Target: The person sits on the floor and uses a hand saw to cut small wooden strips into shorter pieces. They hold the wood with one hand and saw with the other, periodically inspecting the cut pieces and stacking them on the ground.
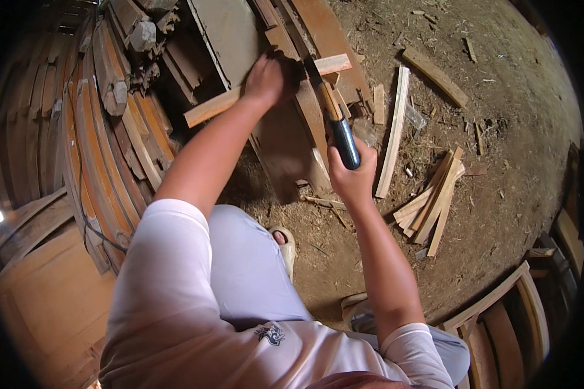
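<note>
A pale wooden strip (213,107) lies crosswise over reddish-brown boards (336,32). My left hand (274,79) is closed on it near its middle, pressing it to the boards; the fingers are partly lost in shadow. In my right hand (354,170) is the dark handle of a handsaw (346,144), fingers wrapped round it. The saw's narrow blade points away from me and crosses the strip just right of my left hand. Beyond the blade, the strip's short right end (336,63) sticks out. How deep the blade sits in the wood I cannot tell.
Stacked timber (100,149) fills the left side. On the dirt floor (519,129) to the right lie a long pale slat (393,133), a thicker board (435,76) and a fanned pile of cut strips (435,198). Wooden frames (499,324) stand at lower right.
</note>
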`<control>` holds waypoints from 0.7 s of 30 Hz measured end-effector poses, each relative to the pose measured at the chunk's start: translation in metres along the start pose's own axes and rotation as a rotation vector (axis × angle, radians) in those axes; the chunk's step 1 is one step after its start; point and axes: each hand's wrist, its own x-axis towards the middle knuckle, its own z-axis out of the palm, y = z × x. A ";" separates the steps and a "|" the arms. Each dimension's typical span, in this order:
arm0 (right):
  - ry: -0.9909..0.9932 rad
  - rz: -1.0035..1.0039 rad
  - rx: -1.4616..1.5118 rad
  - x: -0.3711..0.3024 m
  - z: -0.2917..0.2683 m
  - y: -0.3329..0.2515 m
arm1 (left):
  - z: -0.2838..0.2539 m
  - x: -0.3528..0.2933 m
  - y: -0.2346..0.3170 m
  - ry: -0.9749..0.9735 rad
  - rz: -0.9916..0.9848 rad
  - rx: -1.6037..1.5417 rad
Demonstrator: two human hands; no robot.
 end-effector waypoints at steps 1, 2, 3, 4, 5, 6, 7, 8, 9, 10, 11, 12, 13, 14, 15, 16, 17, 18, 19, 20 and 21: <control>-0.017 0.045 -0.009 -0.003 -0.005 0.001 | 0.022 0.003 -0.022 -0.035 0.026 0.099; -0.036 0.060 0.004 -0.012 -0.008 0.001 | 0.029 -0.002 -0.035 -0.072 0.047 0.203; -0.030 0.072 0.004 -0.019 -0.018 0.004 | -0.010 0.010 0.004 -0.212 0.016 0.047; -0.023 0.084 0.004 -0.027 -0.028 0.006 | 0.009 0.015 0.001 -0.196 0.021 0.070; -0.062 0.069 0.000 -0.038 -0.032 0.002 | 0.020 0.010 -0.020 -0.171 -0.008 0.117; -0.086 0.066 -0.017 -0.051 -0.041 0.001 | 0.025 0.008 -0.023 -0.153 -0.024 0.148; -0.110 0.062 -0.033 -0.063 -0.048 0.000 | 0.028 0.007 -0.029 -0.153 -0.011 0.162; -0.127 0.065 -0.057 -0.070 -0.054 0.001 | 0.025 0.009 -0.024 -0.158 0.010 0.165; -0.124 0.086 -0.018 -0.072 -0.056 0.003 | 0.021 0.012 -0.018 -0.164 0.030 0.171; -0.099 0.077 -0.014 -0.070 -0.056 0.003 | 0.018 0.011 -0.012 -0.119 -0.001 0.124; -0.071 0.066 -0.010 -0.065 -0.053 0.003 | 0.014 0.008 -0.002 -0.073 -0.029 0.078; -0.045 0.053 -0.007 -0.060 -0.050 0.004 | 0.012 0.007 0.004 -0.024 -0.060 0.031; -0.014 0.077 0.020 -0.049 -0.041 0.013 | 0.011 0.010 0.007 -0.040 -0.111 -0.028; -0.021 0.021 0.000 -0.036 -0.032 0.010 | 0.012 0.007 0.005 -0.064 -0.172 -0.084; -0.044 0.010 -0.016 -0.024 -0.027 0.005 | 0.011 0.009 0.004 -0.081 -0.224 -0.142; -0.067 -0.001 -0.032 -0.016 -0.023 0.003 | 0.011 0.010 0.003 -0.087 -0.198 -0.107; -0.057 -0.012 -0.047 -0.012 -0.022 0.004 | 0.010 0.012 0.003 -0.091 -0.170 -0.075; -0.047 -0.023 -0.063 -0.009 -0.022 0.006 | 0.008 0.012 0.004 -0.095 -0.144 -0.043; -0.038 -0.035 -0.078 -0.008 -0.022 0.008 | 0.006 0.012 0.003 -0.150 -0.107 0.026; -0.038 0.003 -0.050 -0.012 -0.024 0.010 | 0.000 0.012 0.009 -0.206 -0.066 0.091; -0.039 0.037 -0.019 -0.019 -0.026 0.012 | -0.007 0.014 0.013 -0.259 -0.025 0.158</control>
